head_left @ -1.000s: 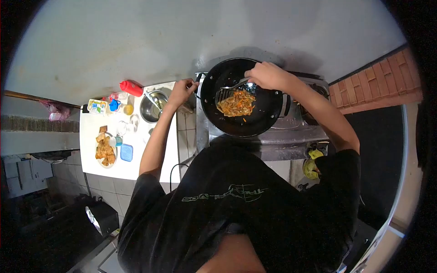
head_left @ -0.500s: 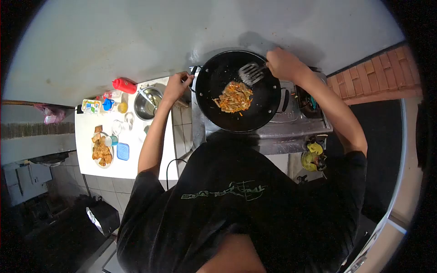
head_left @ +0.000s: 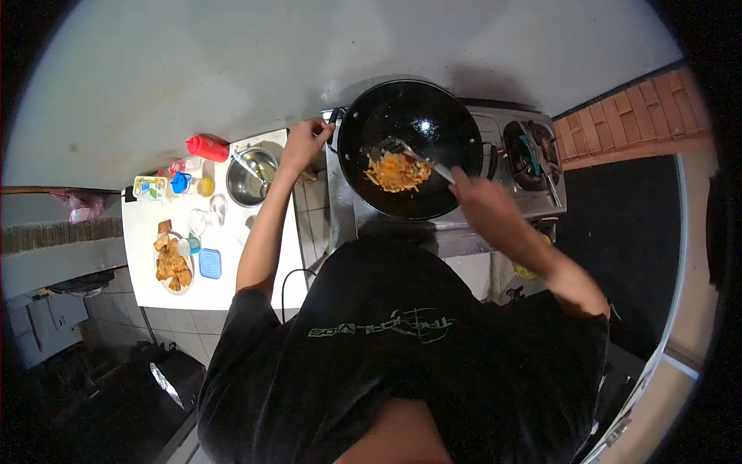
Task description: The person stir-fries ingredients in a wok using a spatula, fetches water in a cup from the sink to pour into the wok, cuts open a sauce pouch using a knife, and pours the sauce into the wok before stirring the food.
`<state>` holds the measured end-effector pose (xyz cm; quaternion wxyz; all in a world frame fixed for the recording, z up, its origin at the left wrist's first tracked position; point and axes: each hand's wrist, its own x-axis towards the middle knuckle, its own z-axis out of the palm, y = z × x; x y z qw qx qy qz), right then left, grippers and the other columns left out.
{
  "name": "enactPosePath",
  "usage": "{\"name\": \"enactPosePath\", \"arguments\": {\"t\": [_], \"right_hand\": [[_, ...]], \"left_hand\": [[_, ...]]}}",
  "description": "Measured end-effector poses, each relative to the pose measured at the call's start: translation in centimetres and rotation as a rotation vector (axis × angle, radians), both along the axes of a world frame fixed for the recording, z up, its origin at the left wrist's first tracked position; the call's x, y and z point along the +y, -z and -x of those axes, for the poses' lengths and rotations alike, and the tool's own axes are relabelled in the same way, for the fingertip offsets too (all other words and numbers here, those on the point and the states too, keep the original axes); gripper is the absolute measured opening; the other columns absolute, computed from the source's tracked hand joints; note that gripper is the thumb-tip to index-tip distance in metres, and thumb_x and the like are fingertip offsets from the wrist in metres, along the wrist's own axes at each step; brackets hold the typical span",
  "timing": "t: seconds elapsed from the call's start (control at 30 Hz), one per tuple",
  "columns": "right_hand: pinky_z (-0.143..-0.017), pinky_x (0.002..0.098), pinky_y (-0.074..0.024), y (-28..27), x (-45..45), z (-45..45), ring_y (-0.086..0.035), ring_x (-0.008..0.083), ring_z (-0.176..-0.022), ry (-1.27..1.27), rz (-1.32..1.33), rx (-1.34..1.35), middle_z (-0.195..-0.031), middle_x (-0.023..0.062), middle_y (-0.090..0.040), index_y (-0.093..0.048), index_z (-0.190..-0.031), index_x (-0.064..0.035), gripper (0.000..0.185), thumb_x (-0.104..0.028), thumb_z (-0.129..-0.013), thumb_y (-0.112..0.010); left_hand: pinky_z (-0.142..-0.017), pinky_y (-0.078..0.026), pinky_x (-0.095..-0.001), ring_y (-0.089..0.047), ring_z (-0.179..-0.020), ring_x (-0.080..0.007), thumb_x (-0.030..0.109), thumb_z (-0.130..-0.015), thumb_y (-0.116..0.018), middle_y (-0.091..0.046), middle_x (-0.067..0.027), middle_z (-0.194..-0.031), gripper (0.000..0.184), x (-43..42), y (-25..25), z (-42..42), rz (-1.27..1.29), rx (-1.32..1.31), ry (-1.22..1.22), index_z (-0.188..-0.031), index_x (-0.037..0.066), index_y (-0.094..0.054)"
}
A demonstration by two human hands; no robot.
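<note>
A black wok [head_left: 440, 147] rests on the stove, with a heap of shredded vegetables [head_left: 394, 174], orange and pale brown, left of its middle. My left hand [head_left: 308, 143] is closed on the wok's left loop handle [head_left: 334, 127]. In my right hand [head_left: 483, 203] is the handle of a slotted spatula [head_left: 442, 172], slanting down into the wok from the right. The spatula's blade lies among the vegetables, partly hidden by them. The wok's right handle [head_left: 490, 161] is free, just above my right hand.
Right of the wok, a dark pan [head_left: 527, 166] with utensils sits on the stove [head_left: 495, 124]. On the white table [head_left: 220, 290] at left are a steel bowl [head_left: 239, 185] with a ladle, a red bottle [head_left: 207, 147], a plate of fried food [head_left: 171, 263] and a blue lid [head_left: 209, 263].
My right hand has swung down from the wok's upper right to its lower right, bringing the spatula into the vegetables. My left hand stays on the handle.
</note>
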<state>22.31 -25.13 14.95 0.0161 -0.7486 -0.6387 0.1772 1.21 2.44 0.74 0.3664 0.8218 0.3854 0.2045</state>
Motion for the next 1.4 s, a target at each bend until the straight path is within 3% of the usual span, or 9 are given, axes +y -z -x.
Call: {"name": "enactPosePath", "arguments": {"t": [0.17, 0.23, 0.33, 0.53, 0.63, 0.87, 0.97, 1.3, 1.4], "right_hand": [[-0.061, 0.0523, -0.0520, 3.7, -1.7, 0.8, -0.064, 0.0434, -0.070, 0.072, 0.009, 0.016, -0.070, 0.0274, -0.061, -0.054, -0.098, 0.0035, 0.021, -0.017, -0.093, -0.050], [-0.063, 0.0517, -0.0515, 4.9, -0.4, -1.1, -0.063, 0.0450, -0.071, 0.235, -0.049, 0.072, -0.075, 0.0289, -0.062, -0.059, -0.093, 0.0049, 0.022, -0.016, -0.092, -0.051], [-0.068, 0.0508, -0.0509, 3.6, 0.7, -4.3, -0.062, 0.0463, -0.076, 0.237, -0.198, 0.116, -0.079, 0.0290, -0.063, -0.062, -0.086, 0.0067, 0.025, -0.017, -0.090, -0.054], [-0.080, 0.0515, -0.0489, 9.0, 3.6, -7.6, -0.062, 0.0460, -0.088, 0.286, -0.149, 0.117, -0.085, 0.0303, -0.063, -0.064, -0.089, 0.0074, 0.028, -0.019, -0.088, -0.057], [-0.084, 0.0511, -0.0483, 7.8, 3.4, -7.5, -0.061, 0.0462, -0.091, 0.342, 0.060, 0.113, -0.088, 0.0314, -0.063, -0.064, -0.090, 0.0078, 0.029, -0.020, -0.088, -0.056], [-0.073, 0.0468, -0.0493, 8.6, 5.2, -7.6, -0.064, 0.0412, -0.082, 0.236, -0.073, 0.106, -0.077, 0.0266, -0.063, -0.066, -0.082, 0.0068, 0.029, -0.020, -0.088, -0.056], [-0.080, 0.0507, -0.0484, 4.7, 5.2, -9.5, -0.061, 0.0465, -0.092, 0.276, 0.010, 0.110, -0.090, 0.0344, -0.061, -0.062, -0.090, 0.0108, 0.032, -0.020, -0.086, -0.057], [-0.080, 0.0504, -0.0488, 1.9, 5.0, -7.7, -0.061, 0.0481, -0.090, 0.188, 0.179, 0.201, -0.089, 0.0351, -0.061, -0.063, -0.093, 0.0092, 0.032, -0.021, -0.086, -0.058], [-0.080, 0.0506, -0.0490, 6.7, 5.8, -7.2, -0.061, 0.0472, -0.089, 0.110, 0.001, 0.142, -0.089, 0.0350, -0.061, -0.062, -0.092, 0.0089, 0.030, -0.021, -0.087, -0.057]], "left_hand": [[-0.061, -0.046, -0.0371, -0.059, -0.058, -0.0285, 0.032, -0.088, -0.063, -0.062, -0.0176, -0.066, 0.037, 0.5, 0.8, 0.0, 0.034, 0.043, 0.008, -0.078, -0.003, -0.062], [-0.058, -0.043, -0.0331, -0.053, -0.054, -0.0196, 0.030, -0.090, -0.062, -0.061, -0.0122, -0.063, 0.033, 0.8, 1.5, -0.1, -0.018, -0.004, 0.025, -0.078, -0.001, -0.063], [-0.061, -0.046, -0.0372, -0.059, -0.058, -0.0283, 0.033, -0.088, -0.062, -0.063, -0.0171, -0.066, 0.038, 0.8, 1.4, -0.1, 0.008, 0.015, 0.008, -0.079, -0.003, -0.064], [-0.061, -0.046, -0.0370, -0.059, -0.058, -0.0281, 0.033, -0.088, -0.063, -0.063, -0.0168, -0.066, 0.037, 0.4, 0.8, -0.2, -0.005, 0.025, -0.004, -0.079, -0.003, -0.064], [-0.061, -0.046, -0.0369, -0.060, -0.058, -0.0280, 0.033, -0.088, -0.062, -0.063, -0.0165, -0.066, 0.036, 0.3, 0.7, -0.1, -0.011, 0.032, -0.007, -0.078, -0.002, -0.064], [-0.063, -0.047, -0.0363, -0.061, -0.060, -0.0273, 0.032, -0.089, -0.062, -0.064, -0.0163, -0.067, 0.035, -0.4, -0.2, -0.5, -0.021, 0.072, -0.054, -0.079, -0.002, -0.065], [-0.062, -0.048, -0.0365, -0.061, -0.059, -0.0268, 0.032, -0.089, -0.062, -0.064, -0.0165, -0.067, 0.036, -0.2, 0.6, 0.0, -0.069, 0.037, -0.041, -0.079, -0.002, -0.065], [-0.061, -0.047, -0.0362, -0.061, -0.058, -0.0272, 0.033, -0.089, -0.062, -0.064, -0.0161, -0.067, 0.037, -0.2, 0.3, 0.1, -0.046, 0.058, -0.055, -0.081, -0.003, -0.065], [-0.062, -0.047, -0.0365, -0.061, -0.059, -0.0278, 0.034, -0.089, -0.062, -0.064, -0.0162, -0.068, 0.037, -0.6, -0.1, -0.1, -0.018, 0.063, -0.046, -0.082, -0.002, -0.066]]}}
